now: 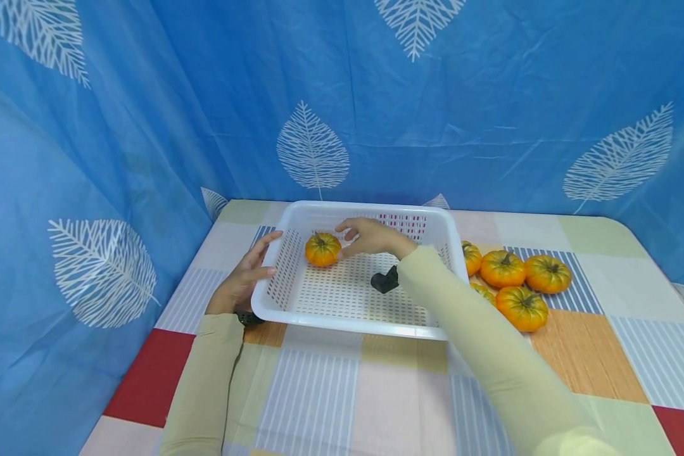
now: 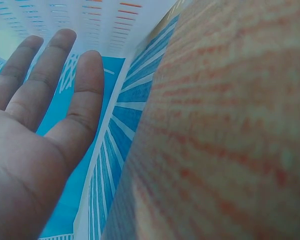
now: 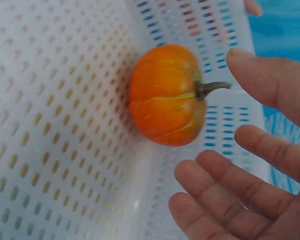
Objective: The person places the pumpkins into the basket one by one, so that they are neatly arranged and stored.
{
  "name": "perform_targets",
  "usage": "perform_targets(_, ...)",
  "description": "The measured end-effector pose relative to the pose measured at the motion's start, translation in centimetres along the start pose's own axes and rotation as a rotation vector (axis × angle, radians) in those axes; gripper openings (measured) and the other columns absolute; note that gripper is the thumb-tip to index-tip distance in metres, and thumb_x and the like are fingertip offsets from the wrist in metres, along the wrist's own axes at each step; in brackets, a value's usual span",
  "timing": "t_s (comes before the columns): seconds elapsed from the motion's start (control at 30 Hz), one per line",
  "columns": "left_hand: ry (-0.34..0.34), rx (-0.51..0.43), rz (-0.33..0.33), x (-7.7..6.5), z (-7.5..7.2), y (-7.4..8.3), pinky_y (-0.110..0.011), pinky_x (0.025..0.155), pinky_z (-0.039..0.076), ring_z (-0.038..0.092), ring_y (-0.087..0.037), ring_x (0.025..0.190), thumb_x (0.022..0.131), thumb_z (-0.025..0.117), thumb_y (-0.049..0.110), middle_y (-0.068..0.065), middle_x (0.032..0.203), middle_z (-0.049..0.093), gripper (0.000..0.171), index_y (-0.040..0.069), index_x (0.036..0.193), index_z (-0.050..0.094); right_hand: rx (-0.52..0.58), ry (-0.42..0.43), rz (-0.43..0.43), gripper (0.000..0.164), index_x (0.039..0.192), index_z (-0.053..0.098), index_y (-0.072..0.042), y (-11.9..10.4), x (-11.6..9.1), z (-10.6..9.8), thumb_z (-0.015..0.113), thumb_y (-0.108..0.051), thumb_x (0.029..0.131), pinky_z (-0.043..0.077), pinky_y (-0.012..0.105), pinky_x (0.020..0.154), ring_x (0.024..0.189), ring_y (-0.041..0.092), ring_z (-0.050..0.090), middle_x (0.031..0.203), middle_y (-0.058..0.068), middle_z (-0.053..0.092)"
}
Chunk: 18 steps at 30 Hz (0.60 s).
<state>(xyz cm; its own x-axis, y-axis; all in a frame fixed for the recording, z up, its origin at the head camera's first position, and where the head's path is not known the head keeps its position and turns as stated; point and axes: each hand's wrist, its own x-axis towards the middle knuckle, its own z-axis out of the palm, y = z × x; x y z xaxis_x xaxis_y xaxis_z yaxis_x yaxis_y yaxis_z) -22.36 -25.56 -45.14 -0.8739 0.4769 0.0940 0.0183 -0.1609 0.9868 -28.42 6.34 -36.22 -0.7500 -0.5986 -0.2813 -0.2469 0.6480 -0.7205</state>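
A white perforated plastic basket (image 1: pixel 342 324) stands on the table, with one small orange pumpkin (image 1: pixel 322 249) inside near its left end. My right hand (image 1: pixel 370 235) reaches into the basket beside that pumpkin. In the right wrist view, the fingers (image 3: pixel 230 195) are spread and a gap shows between them and the pumpkin (image 3: pixel 165 95), whose stem points toward the thumb. At the basket's left side is my left hand (image 1: pixel 245 278), fingers extended against the rim. The left wrist view shows those fingers (image 2: pixel 87 85) fairly straight near the slotted wall (image 2: pixel 105 30).
Several more orange pumpkins (image 1: pixel 523 308) sit clustered on the table just right of the basket, some partly hidden by the right sleeve (image 1: pixel 484 348). A checked cloth (image 1: pixel 319 392) covers the table. Blue curtains (image 1: pixel 490 126) with white leaves hang behind and at the left.
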Motion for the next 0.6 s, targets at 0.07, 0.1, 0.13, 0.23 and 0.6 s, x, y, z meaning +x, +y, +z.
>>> perform_targets(0.07,0.0,-0.001,0.001,0.0,0.0,0.0,-0.044,0.099,0.056,0.048,-0.027,0.136,0.094,0.073,0.015,-0.014,0.171,0.025,0.074,0.042,0.155,0.043,0.004,0.0,-0.034,0.066,0.157,0.051,0.001,-0.1,-0.3,-0.2,0.077,-0.018,0.099,0.047,0.052,0.114,0.141,0.04,0.055,0.15,0.026,0.058)
perform_targets(0.1,-0.001,-0.002,0.001,0.0,0.0,0.0,-0.043,0.099,0.056,0.048,-0.027,0.136,0.094,0.073,0.014,-0.014,0.171,0.025,0.074,0.042,0.155,0.043,0.01,0.001,-0.048,0.065,0.156,0.051,0.001,-0.2,-0.5,-0.3,0.077,-0.017,0.099,0.048,0.052,0.114,0.14,0.04,0.055,0.15,0.026,0.059)
perform_targets(0.13,-0.002,-0.003,0.003,0.0,0.0,0.0,-0.043,0.098,0.057,0.048,-0.026,0.135,0.094,0.073,0.014,-0.013,0.171,0.025,0.074,0.042,0.155,0.043,0.016,0.004,-0.062,0.065,0.156,0.051,0.002,-0.2,-0.7,-0.4,0.077,-0.017,0.099,0.048,0.052,0.113,0.14,0.04,0.056,0.15,0.026,0.059)
perform_targets(0.23,-0.004,-0.001,0.001,0.0,0.0,0.1,-0.043,0.098,0.057,0.048,-0.026,0.135,0.094,0.07,0.011,-0.013,0.171,0.025,0.074,0.042,0.155,0.043,0.057,0.015,-0.098,0.063,0.155,0.051,0.005,-0.4,-1.4,-0.7,0.076,-0.014,0.1,0.049,0.052,0.113,0.139,0.041,0.056,0.15,0.027,0.058)
perform_targets(0.6,0.006,-0.002,-0.006,-0.1,0.2,0.2,-0.044,0.099,0.056,0.046,-0.028,0.137,0.093,0.069,0.01,-0.018,0.174,0.019,0.075,0.042,0.155,0.043,0.159,0.079,-0.198,0.06,0.154,0.053,0.004,-1.5,-3.7,-1.5,0.076,-0.009,0.099,0.052,0.051,0.11,0.133,0.043,0.061,0.149,0.031,0.057)
